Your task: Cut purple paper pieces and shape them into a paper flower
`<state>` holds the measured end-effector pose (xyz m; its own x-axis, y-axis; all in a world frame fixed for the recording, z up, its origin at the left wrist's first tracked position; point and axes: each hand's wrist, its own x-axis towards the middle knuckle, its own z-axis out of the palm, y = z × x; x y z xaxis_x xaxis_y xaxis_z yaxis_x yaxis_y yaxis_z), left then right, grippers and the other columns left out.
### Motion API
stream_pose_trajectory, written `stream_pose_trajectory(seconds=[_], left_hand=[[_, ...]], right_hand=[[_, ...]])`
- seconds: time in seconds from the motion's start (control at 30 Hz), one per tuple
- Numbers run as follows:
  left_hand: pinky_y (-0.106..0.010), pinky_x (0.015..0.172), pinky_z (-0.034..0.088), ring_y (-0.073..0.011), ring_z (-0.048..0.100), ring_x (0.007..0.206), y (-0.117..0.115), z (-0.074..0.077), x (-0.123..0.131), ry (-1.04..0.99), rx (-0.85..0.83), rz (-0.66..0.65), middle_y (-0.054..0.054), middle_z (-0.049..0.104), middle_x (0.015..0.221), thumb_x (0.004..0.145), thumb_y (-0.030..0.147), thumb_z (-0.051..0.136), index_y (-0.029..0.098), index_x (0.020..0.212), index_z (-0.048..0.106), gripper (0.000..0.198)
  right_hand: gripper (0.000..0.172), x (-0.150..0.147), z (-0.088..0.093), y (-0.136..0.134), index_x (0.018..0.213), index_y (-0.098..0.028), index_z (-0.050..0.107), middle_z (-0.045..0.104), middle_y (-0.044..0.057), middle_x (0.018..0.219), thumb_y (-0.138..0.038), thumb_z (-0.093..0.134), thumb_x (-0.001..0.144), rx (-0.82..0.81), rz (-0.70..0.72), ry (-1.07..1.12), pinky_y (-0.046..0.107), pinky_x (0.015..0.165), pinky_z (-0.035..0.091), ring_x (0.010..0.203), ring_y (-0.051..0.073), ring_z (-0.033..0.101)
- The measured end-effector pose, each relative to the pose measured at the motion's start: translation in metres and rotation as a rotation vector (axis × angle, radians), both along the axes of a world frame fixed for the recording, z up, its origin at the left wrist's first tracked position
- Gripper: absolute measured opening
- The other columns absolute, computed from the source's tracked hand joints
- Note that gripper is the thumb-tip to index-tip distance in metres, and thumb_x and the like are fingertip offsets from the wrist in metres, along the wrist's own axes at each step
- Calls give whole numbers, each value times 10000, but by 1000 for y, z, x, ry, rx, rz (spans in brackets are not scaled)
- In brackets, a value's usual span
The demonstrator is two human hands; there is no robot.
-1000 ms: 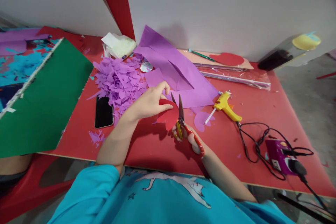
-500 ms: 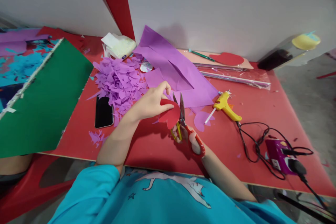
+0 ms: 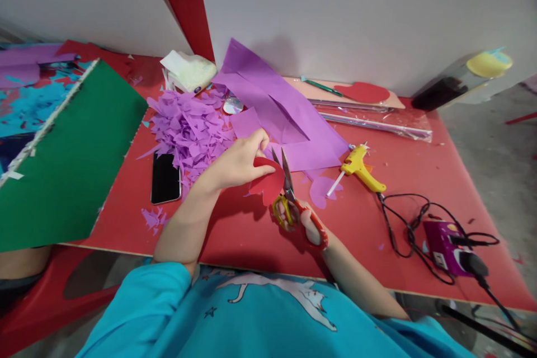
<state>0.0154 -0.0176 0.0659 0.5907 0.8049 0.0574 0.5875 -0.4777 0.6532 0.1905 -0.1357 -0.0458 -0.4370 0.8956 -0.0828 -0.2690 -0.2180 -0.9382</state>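
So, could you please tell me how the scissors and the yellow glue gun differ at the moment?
The scissors are in the right hand; the glue gun lies on the red table. The scissors have one red and one yellow handle, while the glue gun is mostly yellow. The scissors' metal blades stand parted; the glue gun has a white stick and a black cord. Both show yellow.

Held paper (image 3: 266, 182) red. Scissors (image 3: 288, 192): one handle yellow, other red; blades grey. Scraps (image 3: 195, 128) purple, sheet (image 3: 255, 81) purple. Desk (image 3: 235, 235) red. Board (image 3: 88, 151) green, edge white. Phone (image 3: 165, 182): black screen, silver rim. Glue gun (image 3: 358, 165) yellow, stick (image 3: 334, 183) white. Shirt (image 3: 251, 330) turquoise, printed with white cat, dark stars.
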Motion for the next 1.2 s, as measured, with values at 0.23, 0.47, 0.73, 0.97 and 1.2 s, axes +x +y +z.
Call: stream_pose_trajectory(seconds=[0.23,0.47,0.73,0.97,1.2], left_hand=[[-210,522,259,-73,285,556,1,-2,-1,0,38,-27,72,319,653,676,168,633,212,724,255,384],[-218,519,247,-78,271,557,3,-3,-2,17,50,-46,72,304,641,690,184,630,213,703,239,392],[-228,531,251,-86,279,560,4,-2,-2,48,24,-32,72,302,635,688,160,583,215,701,237,351],[-233,539,255,-96,292,567,8,-4,-5,84,24,-4,62,310,641,689,201,577,215,693,236,342],[-222,549,284,-91,347,559,9,-3,-8,87,-5,31,65,364,650,684,201,573,207,747,317,264]], right_hand=[[605,2,-1,0,733,-211,469,386,-9,663,-804,362,684,1,7,-11,266,413,242,472,97,305],[588,-2,-5,-1,693,-198,436,384,-32,609,-774,326,734,-11,4,19,248,381,261,406,70,318],[558,0,-3,1,682,-205,435,347,-68,527,-760,400,713,-59,4,-5,232,318,211,349,58,290],[542,2,-6,3,676,-202,446,337,-68,493,-730,359,763,-85,-13,-57,222,322,203,350,56,281],[509,2,3,2,709,-215,443,342,-63,509,-711,352,781,-73,8,-39,227,325,227,360,68,280]])
